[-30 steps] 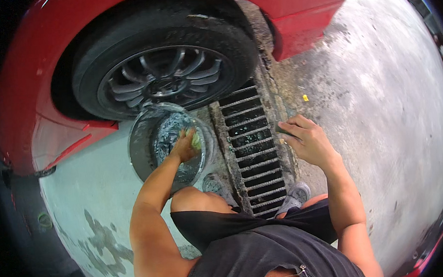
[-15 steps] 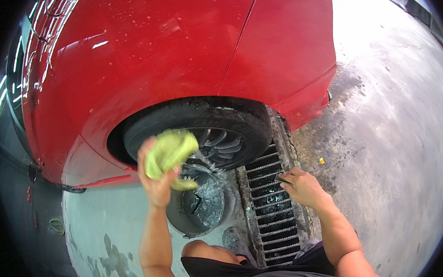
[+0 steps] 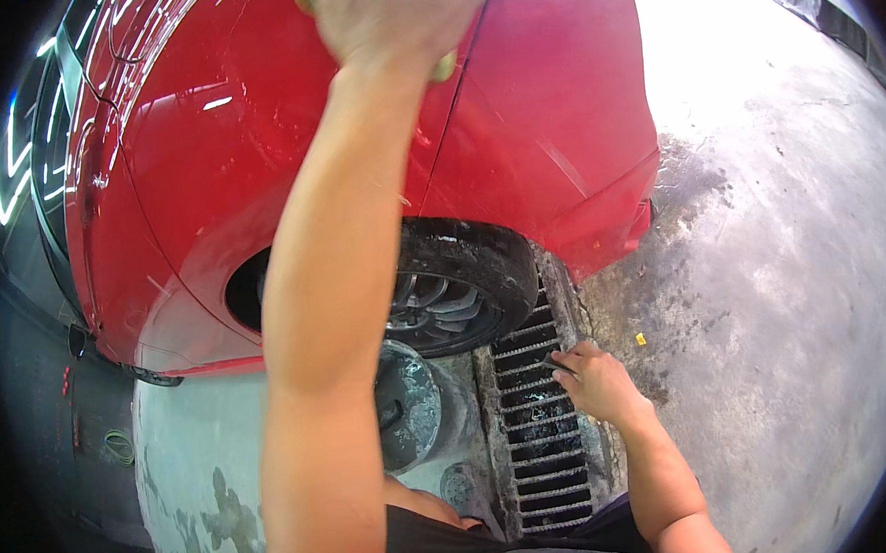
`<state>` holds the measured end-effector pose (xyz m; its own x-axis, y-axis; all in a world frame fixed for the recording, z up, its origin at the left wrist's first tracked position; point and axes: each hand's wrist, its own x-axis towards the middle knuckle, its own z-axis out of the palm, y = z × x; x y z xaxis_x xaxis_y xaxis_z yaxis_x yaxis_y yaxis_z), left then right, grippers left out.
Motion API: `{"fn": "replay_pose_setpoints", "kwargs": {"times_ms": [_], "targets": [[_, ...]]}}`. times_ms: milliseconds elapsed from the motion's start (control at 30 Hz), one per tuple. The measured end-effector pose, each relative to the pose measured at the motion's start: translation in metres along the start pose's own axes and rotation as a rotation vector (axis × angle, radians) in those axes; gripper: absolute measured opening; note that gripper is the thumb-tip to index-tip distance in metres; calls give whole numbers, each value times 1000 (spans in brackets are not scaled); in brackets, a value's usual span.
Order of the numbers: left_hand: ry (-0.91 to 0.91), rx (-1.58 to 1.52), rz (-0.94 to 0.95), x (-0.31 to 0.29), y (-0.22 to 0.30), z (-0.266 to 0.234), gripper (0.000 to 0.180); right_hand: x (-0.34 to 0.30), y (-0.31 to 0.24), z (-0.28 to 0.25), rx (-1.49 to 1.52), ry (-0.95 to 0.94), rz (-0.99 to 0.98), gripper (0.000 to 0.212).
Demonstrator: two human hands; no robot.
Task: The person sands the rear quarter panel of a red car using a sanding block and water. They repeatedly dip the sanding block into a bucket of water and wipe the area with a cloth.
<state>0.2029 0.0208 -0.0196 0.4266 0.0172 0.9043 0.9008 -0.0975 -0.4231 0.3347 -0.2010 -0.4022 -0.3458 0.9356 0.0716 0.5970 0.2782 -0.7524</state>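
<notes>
My left hand (image 3: 389, 14) is stretched far forward over the red car (image 3: 555, 120), near the dark panel seam. Beneath it is a yellow-green cloth (image 3: 443, 67), mostly hidden, with only its edges showing around the hand. My right hand (image 3: 594, 384) hangs above the floor drain, its fingers closed on a small dark flat piece (image 3: 558, 365) whose kind I cannot make out. Below the car's body is the black tyre (image 3: 513, 283) with its multi-spoke wheel (image 3: 449, 301), partly covered by my left forearm.
A bucket (image 3: 435, 407) of water stands under the wheel, half behind my forearm. The slotted drain grate (image 3: 547, 441) runs from the tyre toward me. On the wet concrete floor (image 3: 765, 310) at right lies a small yellow scrap (image 3: 641, 339). A coiled green hose (image 3: 118, 447) is far left.
My left hand has gone from above the bucket up and forward onto the car's panel, taking the cloth along. My right hand has barely moved. Splashing at the bucket has settled.
</notes>
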Motion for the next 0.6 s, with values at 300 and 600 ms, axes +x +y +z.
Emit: {"fn": "replay_pose_setpoints", "kwargs": {"times_ms": [300, 600], "targets": [[-159, -457, 240, -104, 17, -28, 56, -14, -6, -11, -50, -13, 22, 37], [88, -372, 125, -80, -125, -38, 55, -27, -6, -19, -101, 2, 50, 37]]}}
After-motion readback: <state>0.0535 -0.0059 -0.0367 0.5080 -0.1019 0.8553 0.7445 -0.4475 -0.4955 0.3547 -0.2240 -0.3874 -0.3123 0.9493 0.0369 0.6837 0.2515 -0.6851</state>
